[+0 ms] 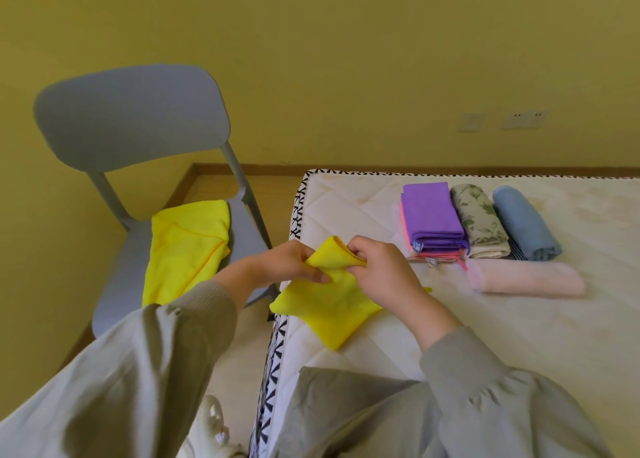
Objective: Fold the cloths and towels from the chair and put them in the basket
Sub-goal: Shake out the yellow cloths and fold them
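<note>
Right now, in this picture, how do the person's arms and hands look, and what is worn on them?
Both arms are covered by long, loose sleeves of a pale grey-green jacket: the left sleeve and the right sleeve. Each sleeve ends in a snug ribbed cuff of a similar shade. The left hand and the right hand are bare, with no gloves.

Before you lies a quilted cream mattress (346, 208) with black-and-white patterned edging; beyond it, the yellow wall (346, 59) carries two socket plates (471, 122) above a wooden skirting board (450, 171).
</note>
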